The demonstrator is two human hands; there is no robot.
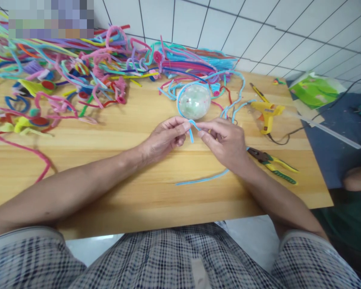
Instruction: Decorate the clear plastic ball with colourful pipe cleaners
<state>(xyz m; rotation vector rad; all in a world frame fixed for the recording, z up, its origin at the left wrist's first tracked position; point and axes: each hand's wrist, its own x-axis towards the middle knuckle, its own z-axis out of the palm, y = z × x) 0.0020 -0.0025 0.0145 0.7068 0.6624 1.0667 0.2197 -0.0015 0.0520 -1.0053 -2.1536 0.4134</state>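
Between my two hands is a light blue pipe cleaner (191,134), bent over at the top with a short end hanging down. My left hand (167,138) pinches it between thumb and forefinger. From the other side my right hand (221,138) grips it with thumb and fingertips. Just behind my fingers sits a clear, round ball (194,101) with a pale green tint, and a blue strand curves along its left side. Another length of blue pipe cleaner (203,181) lies on the wooden table (132,200) below my right hand.
Several tangled, colourful pipe cleaners (99,68) heap along the back and left. To the right are a yellow glue gun (268,114) with a clear glue stick (333,131), a yellow cutter knife (258,92) and pliers (272,164). A green packet (315,90) lies beyond the right edge, near another person's arm (359,176).
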